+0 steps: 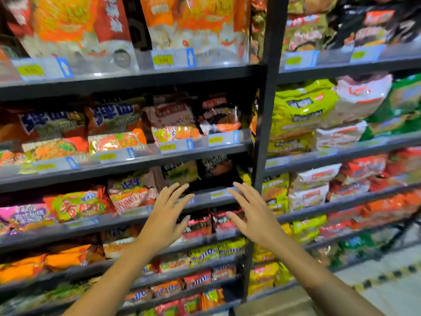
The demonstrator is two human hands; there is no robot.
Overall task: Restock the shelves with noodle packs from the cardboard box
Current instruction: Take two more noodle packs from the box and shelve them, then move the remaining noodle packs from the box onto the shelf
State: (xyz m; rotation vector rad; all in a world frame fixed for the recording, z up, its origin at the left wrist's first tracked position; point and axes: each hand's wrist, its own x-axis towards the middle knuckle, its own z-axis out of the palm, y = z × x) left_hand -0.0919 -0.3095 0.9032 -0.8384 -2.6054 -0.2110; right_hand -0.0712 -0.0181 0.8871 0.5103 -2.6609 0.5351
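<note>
Packs point(216, 171) in black wrappers sit deep on the third shelf point(205, 197), just above and beyond both hands, with dark space around them that looks like a slot wanting stock. Their long sides seem to run across the shelf, faces outward, though blur makes the edges hard to read.

The left hand point(167, 215) and right hand point(252, 215) are raised side by side in front of that shelf's lip, fingers spread and straight, neither holding anything. The right fingertips point(237, 187) come up to the price strip point(218, 194); whether they touch it I cannot say. The left fingertips point(182, 188) reach about as high, just left of the black packs. Neither hand is clearly nearer; the gap lies between them, slightly toward the right one.

The cardboard box is nowhere in view, so from here I'd judge this a pause between loads: hands empty at the shelf, perhaps about to square the row, or to go for more. Any new pack would need to travel up and forward, over the lip, into that dark space.

Around it, the bay is crowded: yellow packs point(303, 110) in the next bay past the upright point(262, 142), big orange bags point(200, 23) on the top shelf, red-black packs point(198, 226) below the hands.
</note>
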